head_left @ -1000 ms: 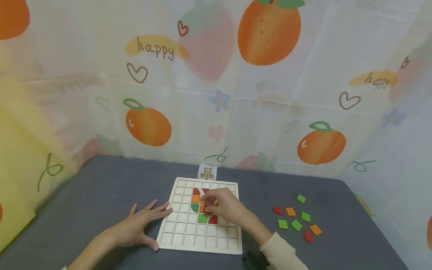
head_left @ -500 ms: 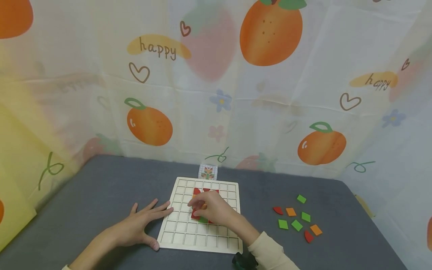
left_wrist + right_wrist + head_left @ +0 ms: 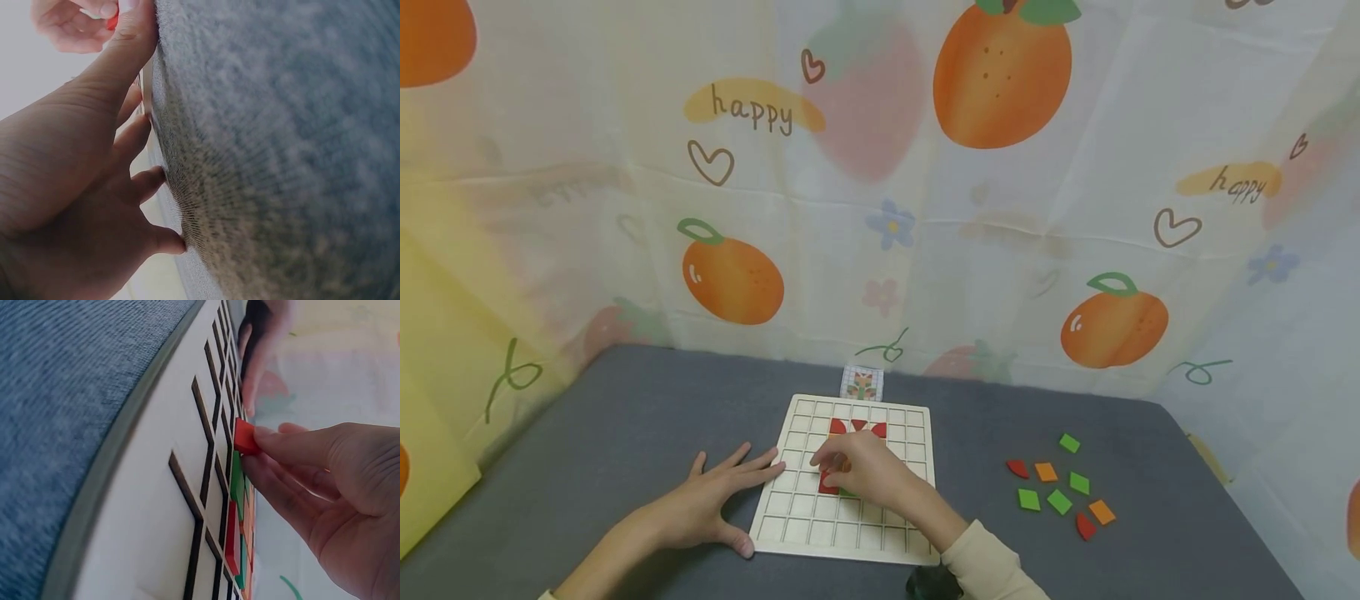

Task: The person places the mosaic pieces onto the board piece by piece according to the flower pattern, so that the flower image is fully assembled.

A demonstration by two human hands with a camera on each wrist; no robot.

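Note:
A white grid board (image 3: 820,533) lies on the grey cloth, with red pieces (image 3: 878,430) in its upper cells. My right hand (image 3: 868,471) is over the board's middle and hides several cells. In the right wrist view, thumb and fingers pinch a red piece (image 3: 246,437) at the grid, beside a green piece (image 3: 237,478); another red piece (image 3: 232,537) lies further along. My left hand (image 3: 700,500) is spread at the board's left edge, fingertips touching it, and the thumb rests near its lower left corner. The left wrist view shows that hand (image 3: 94,162) with fingers spread.
Loose green (image 3: 1029,499), orange (image 3: 1102,511) and red (image 3: 1086,526) pieces lie scattered on the cloth to the right. A small patterned card (image 3: 862,383) touches or nearly touches the board's far edge. Behind the table hangs a fruit-printed curtain (image 3: 1000,275).
My right hand has moved left across the board with the red piece, uncovering red pieces in the upper cells. My left hand has stayed at the board's edge.

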